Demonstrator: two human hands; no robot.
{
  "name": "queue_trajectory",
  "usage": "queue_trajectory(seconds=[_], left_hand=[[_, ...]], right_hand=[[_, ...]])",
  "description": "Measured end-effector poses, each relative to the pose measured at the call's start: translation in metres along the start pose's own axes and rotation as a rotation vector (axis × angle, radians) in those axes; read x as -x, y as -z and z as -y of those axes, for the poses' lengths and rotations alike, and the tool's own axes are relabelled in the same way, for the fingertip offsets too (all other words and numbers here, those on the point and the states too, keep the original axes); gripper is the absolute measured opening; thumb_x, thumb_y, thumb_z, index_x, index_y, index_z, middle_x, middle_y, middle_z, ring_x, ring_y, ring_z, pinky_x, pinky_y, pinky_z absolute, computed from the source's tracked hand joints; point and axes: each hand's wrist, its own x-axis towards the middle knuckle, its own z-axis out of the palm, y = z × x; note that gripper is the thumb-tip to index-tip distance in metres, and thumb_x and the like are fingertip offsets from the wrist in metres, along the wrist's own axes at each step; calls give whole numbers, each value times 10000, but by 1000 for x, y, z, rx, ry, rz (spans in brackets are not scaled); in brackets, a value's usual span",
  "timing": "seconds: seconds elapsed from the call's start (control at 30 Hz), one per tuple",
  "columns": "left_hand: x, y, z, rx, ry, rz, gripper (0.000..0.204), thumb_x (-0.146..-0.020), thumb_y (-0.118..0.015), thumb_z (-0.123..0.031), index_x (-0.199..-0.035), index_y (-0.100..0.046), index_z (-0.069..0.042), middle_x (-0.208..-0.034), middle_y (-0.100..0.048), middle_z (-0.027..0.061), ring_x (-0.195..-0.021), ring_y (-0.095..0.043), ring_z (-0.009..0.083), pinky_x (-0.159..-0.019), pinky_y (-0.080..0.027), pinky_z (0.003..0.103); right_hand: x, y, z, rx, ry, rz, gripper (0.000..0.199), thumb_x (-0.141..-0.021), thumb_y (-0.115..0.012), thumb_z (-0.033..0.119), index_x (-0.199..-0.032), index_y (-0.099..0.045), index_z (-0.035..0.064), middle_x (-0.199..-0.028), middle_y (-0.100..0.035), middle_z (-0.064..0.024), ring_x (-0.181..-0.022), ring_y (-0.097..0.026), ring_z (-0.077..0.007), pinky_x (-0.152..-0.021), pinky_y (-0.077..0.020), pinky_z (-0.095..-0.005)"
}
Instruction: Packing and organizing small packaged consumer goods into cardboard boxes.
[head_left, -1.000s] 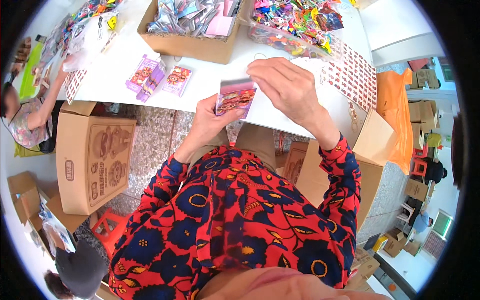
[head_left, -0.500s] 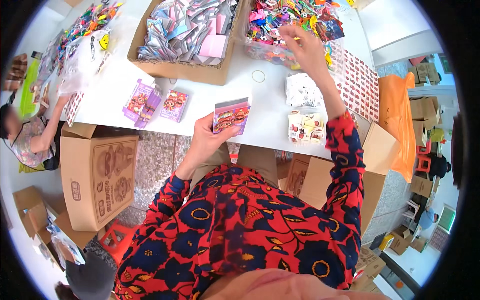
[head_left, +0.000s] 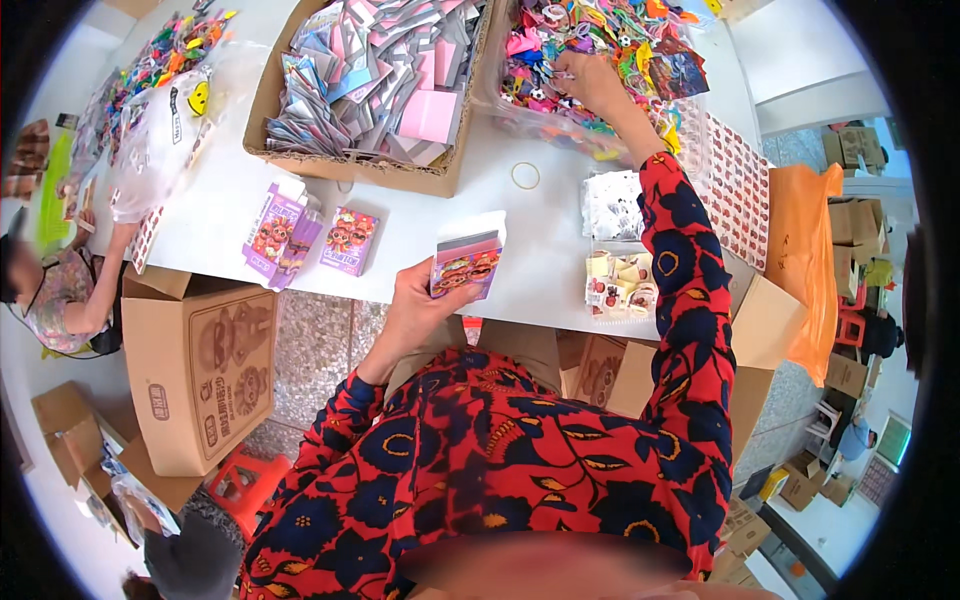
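Note:
My left hand (head_left: 418,302) is closed around a small purple printed card box (head_left: 468,272), held upright over the table's near edge. Its white top flap stands open, and grey and pink packets show inside. My right hand (head_left: 590,82) is down among small colourful plastic trinkets (head_left: 532,62) in a clear plastic bin (head_left: 560,128) at the far right. Its fingers are curled together, and whatever they pinch is hidden. To the left lie another purple box (head_left: 350,240) and some flattened purple cartons (head_left: 275,232).
A cardboard box (head_left: 350,168) full of flat packets stands beside the bin. White packets (head_left: 612,205), cream packets (head_left: 620,283), a rubber band (head_left: 525,176) and sticker sheets (head_left: 740,185) lie on the table. A co-worker's arm (head_left: 100,300) is at far left. An orange bag (head_left: 805,260) hangs at right.
My right hand has come down from above the bin into the trinkets, moving slightly left. My left hand still holds the purple box in nearly the same place. The view has shifted slightly.

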Motion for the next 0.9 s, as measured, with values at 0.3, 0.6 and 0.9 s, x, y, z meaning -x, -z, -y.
queue_trajectory(seconds=[0.3, 0.6, 0.9], left_hand=[[-3, 2, -2, -20, 26, 29, 336, -806, -687, -50, -1123, -599, 16, -976, -671, 54, -859, -600, 84, -788, -500, 255], [6, 5, -4, -28, -16, -26, 346, -797, -703, -71, -1117, -605, 14, -967, -671, 47, -851, -591, 70, -778, -494, 244], [11, -7, -8, 49, -147, -13, 336, -823, -673, -66, -1121, -576, 55, -955, -656, 68, -823, -604, 93, -740, -518, 246]], right_hand=[[-40, 5, 38, 95, 243, -229, 297, -792, -621, 193, -1065, -585, 80, -955, -617, -135, -794, -615, -332, -706, -509, -436], [-23, 32, 39, -140, 185, -434, 141, -823, -628, 162, -793, -648, 25, -734, -603, -25, -632, -555, -115, -556, -443, -280], [97, 166, 160, -1064, -49, 70, 108, -804, -643, 122, -817, -666, 17, -692, -610, -18, -623, -568, -95, -546, -441, -241]])
